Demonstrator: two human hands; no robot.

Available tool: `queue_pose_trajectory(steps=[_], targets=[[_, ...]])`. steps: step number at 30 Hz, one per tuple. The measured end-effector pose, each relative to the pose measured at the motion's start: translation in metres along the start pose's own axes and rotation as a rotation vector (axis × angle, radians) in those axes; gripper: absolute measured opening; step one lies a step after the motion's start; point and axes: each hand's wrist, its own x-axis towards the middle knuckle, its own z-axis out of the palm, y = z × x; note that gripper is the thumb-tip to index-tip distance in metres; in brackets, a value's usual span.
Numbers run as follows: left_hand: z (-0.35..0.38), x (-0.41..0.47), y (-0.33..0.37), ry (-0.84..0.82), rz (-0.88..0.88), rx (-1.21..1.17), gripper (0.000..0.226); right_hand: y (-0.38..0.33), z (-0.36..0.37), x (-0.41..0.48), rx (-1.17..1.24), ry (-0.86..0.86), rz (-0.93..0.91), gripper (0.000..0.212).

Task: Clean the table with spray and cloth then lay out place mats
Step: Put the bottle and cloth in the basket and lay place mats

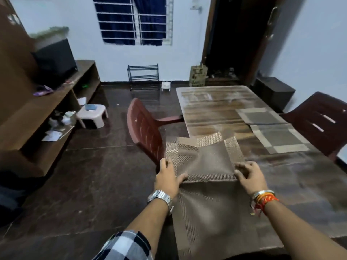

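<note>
A brown woven place mat [206,158] is lifted off the near left part of the wooden table [216,107]. My left hand [169,177] grips its left near edge and my right hand [251,177] pinches its right near corner. Under my wrists another brown mat [216,212] lies flat on the table near its front edge. Two grey checked mats [261,117] [279,137] lie side by side along the right edge. No spray bottle or cloth shows.
A maroon plastic chair [144,128] stands at the table's left side, close to the held mat. A second dark chair [319,121] sits at the right. A small stool [92,113] and a wooden shelf unit [56,102] stand on the left.
</note>
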Motion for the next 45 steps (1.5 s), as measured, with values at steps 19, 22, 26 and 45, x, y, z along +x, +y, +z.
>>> queue_pose_trajectory(steps=[19, 22, 26, 45], targets=[[0.178, 0.33, 0.074, -0.151, 0.22, 0.309, 0.065, 0.069, 0.178, 0.298, -0.57, -0.413, 0.127, 0.061], [0.206, 0.35, 0.07, -0.194, 0.249, 0.303, 0.057, 0.069, 0.206, 0.308, -0.528, -0.471, 0.19, 0.055], [0.22, 0.379, 0.067, -0.176, 0.174, 0.276, 0.055, 0.078, 0.218, 0.338, -0.567, -0.457, 0.147, 0.056], [0.229, 0.42, 0.093, -0.173, 0.09, 0.274, 0.057, 0.094, 0.227, 0.393, -0.593, -0.372, 0.102, 0.055]])
